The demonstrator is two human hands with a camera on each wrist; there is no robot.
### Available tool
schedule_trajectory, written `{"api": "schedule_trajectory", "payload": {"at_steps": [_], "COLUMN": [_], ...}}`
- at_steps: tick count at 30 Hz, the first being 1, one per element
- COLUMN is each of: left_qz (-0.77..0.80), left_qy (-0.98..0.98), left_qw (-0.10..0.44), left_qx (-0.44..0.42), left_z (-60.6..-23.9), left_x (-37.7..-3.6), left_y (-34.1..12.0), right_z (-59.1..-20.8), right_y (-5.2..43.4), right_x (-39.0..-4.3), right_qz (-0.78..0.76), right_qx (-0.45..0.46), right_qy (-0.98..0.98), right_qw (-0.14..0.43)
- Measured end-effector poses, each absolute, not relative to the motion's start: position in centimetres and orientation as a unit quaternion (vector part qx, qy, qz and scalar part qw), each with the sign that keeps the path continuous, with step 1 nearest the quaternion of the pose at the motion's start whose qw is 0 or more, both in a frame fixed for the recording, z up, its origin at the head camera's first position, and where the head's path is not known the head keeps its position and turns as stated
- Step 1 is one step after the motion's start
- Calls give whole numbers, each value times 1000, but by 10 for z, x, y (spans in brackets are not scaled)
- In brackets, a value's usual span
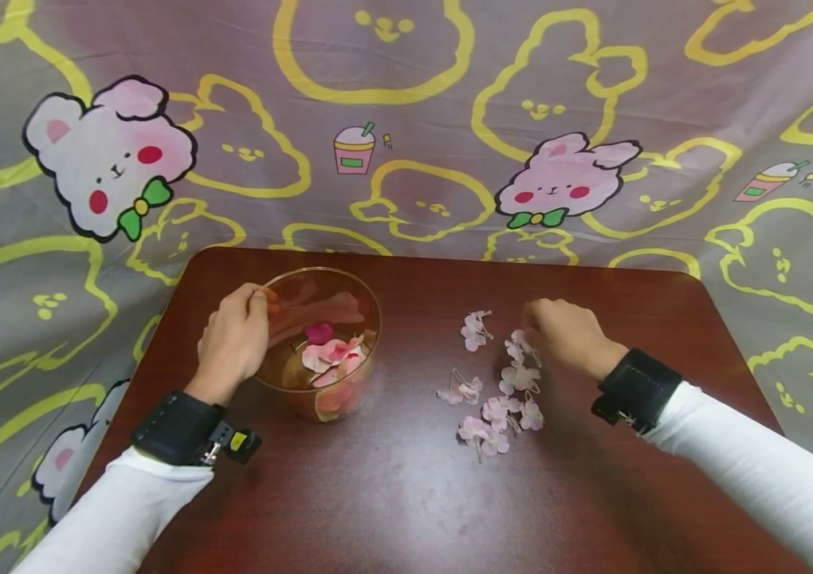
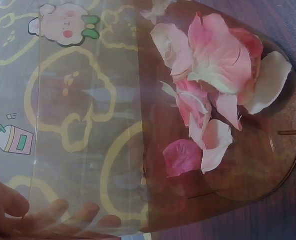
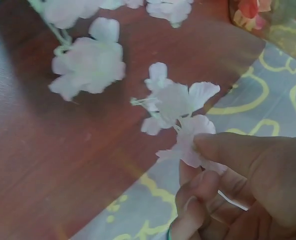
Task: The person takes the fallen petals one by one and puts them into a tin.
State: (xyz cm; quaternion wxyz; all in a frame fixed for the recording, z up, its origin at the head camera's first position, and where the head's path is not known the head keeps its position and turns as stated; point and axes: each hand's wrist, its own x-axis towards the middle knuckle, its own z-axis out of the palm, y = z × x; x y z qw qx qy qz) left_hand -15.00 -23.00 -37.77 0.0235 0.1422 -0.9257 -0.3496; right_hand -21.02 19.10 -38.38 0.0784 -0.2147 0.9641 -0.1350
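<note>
One small pink blossom (image 3: pixel 187 145) sits pinched in the grip of the right hand (image 1: pixel 567 335) — thumb and forefinger closed on its petals, as the right wrist view shows — held just above the far right part of the bench (image 1: pixel 392 494). Beside that hand, more pink blossoms (image 1: pixel 500 383) lie scattered loosely on the dark red-brown wood, some with thin stems showing. Well apart to the left stands a clear amber-tinted bowl (image 1: pixel 320 343), upright, holding a heap of pink, white and deep-pink petals (image 2: pixel 212 75). The left hand (image 1: pixel 234 343) grips the bowl at its near-left rim — fingers curled over the edge, seen through the wall in the left wrist view. Both arms wear white sleeves and black wrist straps. Behind and around the bench hangs a grey cloth (image 1: pixel 406 119) printed with yellow outlines and pink rabbits.
</note>
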Motion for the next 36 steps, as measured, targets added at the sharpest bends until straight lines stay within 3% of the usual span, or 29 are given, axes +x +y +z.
{"api": "schedule_trajectory", "payload": {"at_steps": [36], "left_qz": [-348], "left_qy": [-927], "left_qw": [25], "left_qx": [137], "left_z": [-379], "left_x": [-149], "left_y": [-230], "right_z": [-329], "right_y": [46], "right_x": [-196], "right_qz": [-216], "right_qx": [-289], "right_qy": [930], "right_qw": [-63]}}
